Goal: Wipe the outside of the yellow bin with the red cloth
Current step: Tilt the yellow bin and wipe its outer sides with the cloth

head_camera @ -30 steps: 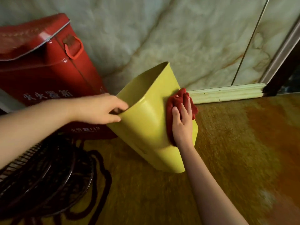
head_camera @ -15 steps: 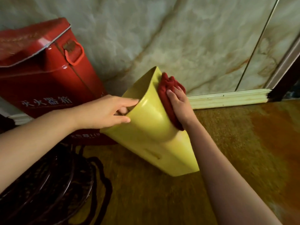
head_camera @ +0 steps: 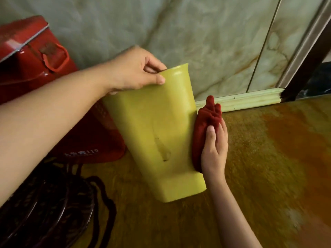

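Note:
The yellow bin stands on the brown floor, tilted, with its mouth turned away from me and one broad side facing me. My left hand grips its upper rim, thumb on the outside and fingers hooked over the edge. The red cloth is bunched up and pressed flat against the bin's right side. My right hand holds the cloth there, palm toward the bin, at the lower half of that side. The bin's inside is hidden.
A red metal box with a handle stands at the left, right behind the bin. A dark wire fan guard and cord lie at the lower left. The marble wall and a pale skirting board are just beyond. Bare floor stretches to the right.
The bin has been turned so its mouth faces away and it stands more upright. My right hand with the cloth has slid from the upper rim down the right side.

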{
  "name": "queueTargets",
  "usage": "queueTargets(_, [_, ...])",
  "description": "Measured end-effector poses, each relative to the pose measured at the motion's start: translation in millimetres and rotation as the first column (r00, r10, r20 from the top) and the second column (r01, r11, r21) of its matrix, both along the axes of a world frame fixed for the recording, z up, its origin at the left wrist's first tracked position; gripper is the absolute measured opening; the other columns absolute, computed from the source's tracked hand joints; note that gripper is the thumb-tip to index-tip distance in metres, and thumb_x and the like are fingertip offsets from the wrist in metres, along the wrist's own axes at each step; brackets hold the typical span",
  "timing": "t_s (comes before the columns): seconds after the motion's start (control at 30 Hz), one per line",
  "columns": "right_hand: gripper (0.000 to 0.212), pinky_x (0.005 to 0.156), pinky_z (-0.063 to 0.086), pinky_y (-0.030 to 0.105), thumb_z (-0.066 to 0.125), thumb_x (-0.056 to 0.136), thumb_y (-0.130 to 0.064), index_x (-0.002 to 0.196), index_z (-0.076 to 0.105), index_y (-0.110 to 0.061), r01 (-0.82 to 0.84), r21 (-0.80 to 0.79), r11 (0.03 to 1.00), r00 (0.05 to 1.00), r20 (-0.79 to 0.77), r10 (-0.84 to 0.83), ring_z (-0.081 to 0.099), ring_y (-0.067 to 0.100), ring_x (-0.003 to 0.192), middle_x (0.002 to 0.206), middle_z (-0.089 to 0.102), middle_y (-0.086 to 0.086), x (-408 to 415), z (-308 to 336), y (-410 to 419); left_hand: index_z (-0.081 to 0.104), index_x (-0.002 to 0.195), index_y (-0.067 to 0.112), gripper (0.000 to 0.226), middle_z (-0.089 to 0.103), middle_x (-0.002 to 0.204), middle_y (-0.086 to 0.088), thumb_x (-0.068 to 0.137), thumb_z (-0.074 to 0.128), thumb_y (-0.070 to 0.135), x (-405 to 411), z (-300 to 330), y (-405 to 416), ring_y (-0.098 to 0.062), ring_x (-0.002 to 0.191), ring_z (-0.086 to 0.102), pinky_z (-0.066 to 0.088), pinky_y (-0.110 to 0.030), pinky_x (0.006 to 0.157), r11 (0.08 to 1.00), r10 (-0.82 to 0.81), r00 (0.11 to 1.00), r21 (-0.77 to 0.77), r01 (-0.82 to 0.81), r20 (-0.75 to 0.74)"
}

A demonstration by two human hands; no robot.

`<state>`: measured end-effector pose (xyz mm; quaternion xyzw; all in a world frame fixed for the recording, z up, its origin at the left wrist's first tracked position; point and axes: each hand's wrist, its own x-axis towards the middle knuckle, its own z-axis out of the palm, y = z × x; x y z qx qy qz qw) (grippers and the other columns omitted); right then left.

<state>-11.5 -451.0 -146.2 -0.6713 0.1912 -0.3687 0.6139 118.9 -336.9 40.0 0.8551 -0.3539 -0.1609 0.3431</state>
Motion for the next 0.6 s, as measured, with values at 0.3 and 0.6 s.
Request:
queueTargets(0.3, [0.039, 0.097, 0.045, 0.058, 0.035, 0.094, -0.044, 0.129, 0.050, -0.035, 0.025, 0.373, 0.927, 1.000, -0.025, -0.017, 0.055, 0.027, 0.118, 0.128, 0.057, 0.010, -17, -3, 17, 0.053, 0.057, 0.000, 0.050, 0.029, 0.040, 0.004, 0.075, 0.060, 0.045, -19, -2, 54, -0.007, 0.037, 0.025, 0.017, -0.018, 0.036, 0.932, -0.069, 0.940, 0.357, -0.057, 0.333])
queueTargets(0.6, [0.043, 0.116, 0.006, 0.040, 0.038, 0.092, -0.037, 0.135, 0.038, -0.037, -0.099, -0.296, 0.950, 0.993, -0.090, 0.076, 0.006, 0.022, 0.147, 0.155, 0.013, -0.004, 26, 30, 49, 0.063, 0.103, 0.024, 0.023, 0.071, 0.095, -0.012, 0.083, 0.058, 0.013, -1, -8, 76, -0.018, 0.080, 0.057, 0.045, -0.034, 0.075, 0.959, 0.023, 0.995, 0.283, 0.005, -0.093])
